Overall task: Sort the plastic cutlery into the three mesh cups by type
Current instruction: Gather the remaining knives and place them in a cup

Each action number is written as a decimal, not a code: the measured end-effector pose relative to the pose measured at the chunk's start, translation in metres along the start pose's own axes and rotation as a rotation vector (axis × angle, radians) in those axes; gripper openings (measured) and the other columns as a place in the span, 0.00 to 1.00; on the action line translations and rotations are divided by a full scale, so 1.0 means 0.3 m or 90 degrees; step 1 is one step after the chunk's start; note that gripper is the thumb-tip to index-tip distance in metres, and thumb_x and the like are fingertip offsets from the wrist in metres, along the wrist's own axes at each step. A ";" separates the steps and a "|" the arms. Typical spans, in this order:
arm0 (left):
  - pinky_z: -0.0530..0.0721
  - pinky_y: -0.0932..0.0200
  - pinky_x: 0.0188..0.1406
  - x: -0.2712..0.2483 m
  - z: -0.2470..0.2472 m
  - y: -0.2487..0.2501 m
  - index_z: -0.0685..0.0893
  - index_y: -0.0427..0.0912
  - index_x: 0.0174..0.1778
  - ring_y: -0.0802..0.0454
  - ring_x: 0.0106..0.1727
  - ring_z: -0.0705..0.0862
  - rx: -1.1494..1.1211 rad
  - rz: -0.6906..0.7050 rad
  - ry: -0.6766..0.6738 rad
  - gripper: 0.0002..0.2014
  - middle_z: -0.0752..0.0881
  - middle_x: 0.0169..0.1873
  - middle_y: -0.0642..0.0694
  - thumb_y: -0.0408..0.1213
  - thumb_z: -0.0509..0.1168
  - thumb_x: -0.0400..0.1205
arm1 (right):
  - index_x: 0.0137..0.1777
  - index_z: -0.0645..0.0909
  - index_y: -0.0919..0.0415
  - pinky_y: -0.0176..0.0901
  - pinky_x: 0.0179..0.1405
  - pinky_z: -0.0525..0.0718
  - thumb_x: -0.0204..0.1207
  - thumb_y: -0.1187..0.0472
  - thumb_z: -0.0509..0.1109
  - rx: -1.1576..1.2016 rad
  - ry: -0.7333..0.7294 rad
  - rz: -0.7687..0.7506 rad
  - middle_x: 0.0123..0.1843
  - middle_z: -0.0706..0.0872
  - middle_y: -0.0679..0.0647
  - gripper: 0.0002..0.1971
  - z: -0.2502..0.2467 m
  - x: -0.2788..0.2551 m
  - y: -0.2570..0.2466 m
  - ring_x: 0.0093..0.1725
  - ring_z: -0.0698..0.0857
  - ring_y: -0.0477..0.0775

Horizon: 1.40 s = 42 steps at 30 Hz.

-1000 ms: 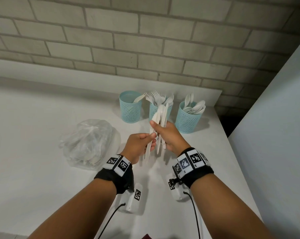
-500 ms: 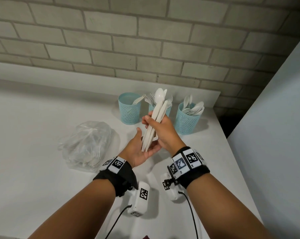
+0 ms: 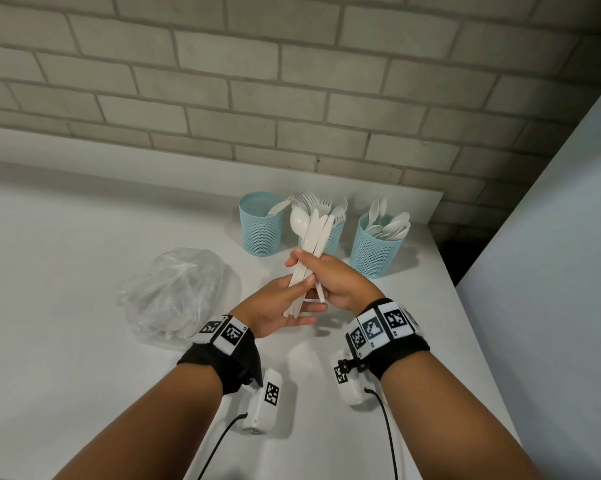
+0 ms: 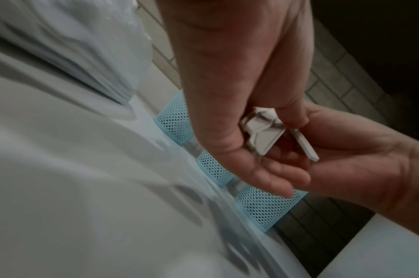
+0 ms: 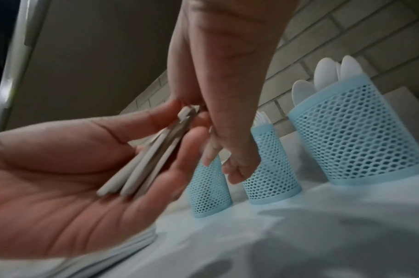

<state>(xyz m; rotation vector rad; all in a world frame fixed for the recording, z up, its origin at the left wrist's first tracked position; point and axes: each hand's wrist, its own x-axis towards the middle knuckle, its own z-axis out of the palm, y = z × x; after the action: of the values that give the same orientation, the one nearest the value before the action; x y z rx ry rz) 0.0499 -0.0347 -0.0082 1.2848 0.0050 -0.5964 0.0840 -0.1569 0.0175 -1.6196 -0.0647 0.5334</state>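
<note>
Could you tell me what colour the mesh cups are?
The mesh cups are light blue, clearest in the right wrist view.

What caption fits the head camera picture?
Right hand grips a bundle of white cutlery, left hand pinches its handles, before three mesh cups.

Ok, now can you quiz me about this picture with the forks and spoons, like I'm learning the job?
1. True or false: the right hand grips just one piece of cutlery.
2. What fills the right cup? A) forks B) spoons C) knives
3. Fill in: a clear plastic ____ with more cutlery lies on the table, left of the hands.

Key: 1 false, it grips a bundle of several pieces; 2 B; 3 bag.
</note>
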 end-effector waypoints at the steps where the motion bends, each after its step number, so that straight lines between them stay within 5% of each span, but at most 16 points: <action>1: 0.87 0.54 0.52 -0.002 -0.003 -0.001 0.81 0.46 0.56 0.55 0.46 0.88 0.006 0.002 0.008 0.11 0.88 0.46 0.50 0.45 0.59 0.84 | 0.45 0.82 0.55 0.39 0.35 0.85 0.83 0.49 0.59 0.007 -0.024 0.010 0.38 0.87 0.54 0.14 0.000 -0.005 0.003 0.35 0.87 0.47; 10: 0.81 0.55 0.49 0.004 -0.013 -0.005 0.76 0.49 0.66 0.56 0.48 0.81 0.067 0.009 0.003 0.13 0.83 0.46 0.51 0.43 0.57 0.86 | 0.48 0.83 0.55 0.43 0.48 0.81 0.84 0.50 0.58 0.014 -0.051 0.031 0.44 0.86 0.53 0.14 0.009 0.001 0.025 0.46 0.83 0.50; 13: 0.82 0.56 0.49 0.012 -0.010 -0.005 0.78 0.43 0.53 0.56 0.42 0.80 0.078 0.003 0.017 0.08 0.80 0.39 0.48 0.40 0.55 0.87 | 0.57 0.81 0.60 0.50 0.54 0.82 0.81 0.56 0.65 0.013 0.048 -0.013 0.52 0.85 0.58 0.10 -0.001 0.016 0.020 0.49 0.83 0.55; 18: 0.83 0.60 0.37 0.020 -0.004 -0.015 0.72 0.41 0.44 0.53 0.31 0.79 0.131 0.007 0.042 0.06 0.77 0.32 0.46 0.34 0.55 0.87 | 0.74 0.65 0.54 0.44 0.55 0.81 0.73 0.55 0.74 -0.180 0.271 -0.204 0.56 0.77 0.51 0.31 -0.022 0.036 -0.042 0.54 0.79 0.49; 23: 0.69 0.68 0.22 0.017 0.013 -0.022 0.71 0.42 0.47 0.57 0.25 0.65 0.250 0.029 0.079 0.08 0.69 0.30 0.49 0.43 0.57 0.86 | 0.69 0.72 0.58 0.48 0.53 0.80 0.81 0.50 0.63 -0.504 0.290 -0.177 0.56 0.84 0.59 0.20 -0.054 0.054 -0.051 0.56 0.83 0.60; 27: 0.63 0.69 0.21 0.015 0.021 -0.017 0.72 0.42 0.48 0.58 0.24 0.62 0.293 0.045 0.081 0.14 0.68 0.29 0.51 0.50 0.58 0.84 | 0.69 0.70 0.63 0.51 0.56 0.79 0.85 0.55 0.55 -0.539 0.266 -0.137 0.60 0.84 0.63 0.17 -0.072 0.050 -0.071 0.59 0.82 0.64; 32: 0.62 0.69 0.20 0.022 0.047 -0.008 0.77 0.40 0.52 0.59 0.22 0.62 0.267 0.047 0.105 0.18 0.68 0.29 0.51 0.53 0.54 0.85 | 0.64 0.72 0.67 0.46 0.41 0.75 0.86 0.58 0.50 -0.655 0.276 -0.118 0.51 0.85 0.65 0.16 -0.094 0.054 -0.087 0.51 0.84 0.65; 38: 0.65 0.63 0.25 0.054 0.039 -0.017 0.68 0.46 0.37 0.56 0.25 0.65 0.403 0.085 0.176 0.17 0.71 0.30 0.51 0.54 0.56 0.84 | 0.55 0.80 0.68 0.48 0.47 0.78 0.83 0.62 0.56 -0.608 0.349 -0.099 0.52 0.86 0.65 0.13 -0.119 0.042 -0.088 0.51 0.84 0.65; 42: 0.62 0.68 0.20 0.041 0.047 -0.005 0.72 0.43 0.46 0.58 0.23 0.62 0.287 0.062 0.113 0.16 0.68 0.29 0.51 0.54 0.55 0.84 | 0.48 0.85 0.73 0.49 0.46 0.80 0.80 0.66 0.59 -0.403 0.365 -0.109 0.45 0.88 0.67 0.14 -0.190 0.056 -0.091 0.42 0.83 0.62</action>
<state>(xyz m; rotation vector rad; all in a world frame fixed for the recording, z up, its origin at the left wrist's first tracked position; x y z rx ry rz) 0.0551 -0.0527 -0.0094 1.7627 -0.0477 -0.4088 0.1275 -0.2003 0.0398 -2.3047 0.0629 -0.1219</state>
